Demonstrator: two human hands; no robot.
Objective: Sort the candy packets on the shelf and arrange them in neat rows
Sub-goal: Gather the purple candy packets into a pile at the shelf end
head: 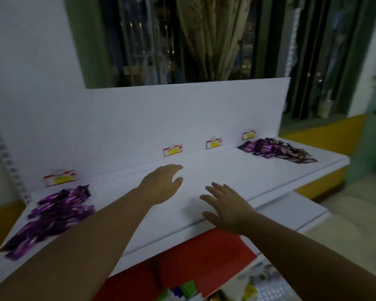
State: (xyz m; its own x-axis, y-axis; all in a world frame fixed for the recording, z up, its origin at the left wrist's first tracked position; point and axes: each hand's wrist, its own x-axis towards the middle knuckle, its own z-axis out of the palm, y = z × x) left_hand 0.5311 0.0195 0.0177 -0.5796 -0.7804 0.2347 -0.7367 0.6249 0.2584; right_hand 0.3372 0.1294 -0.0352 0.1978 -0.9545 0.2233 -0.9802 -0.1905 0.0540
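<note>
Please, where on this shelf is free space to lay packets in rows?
The white shelf is bare in its middle stretch, between the left pile of purple candy packets and the right pile, in front of the two middle price tags. Both ends are crowded.

Between your loose purple packet heap (52,216) at left and the darker purple-and-black pile (278,149) at right, the white shelf (215,170) lies open.

Dim room, white wall (26,61) far left, green-framed window (139,51) with beige curtain (208,40), pale floor (356,213) right
</note>
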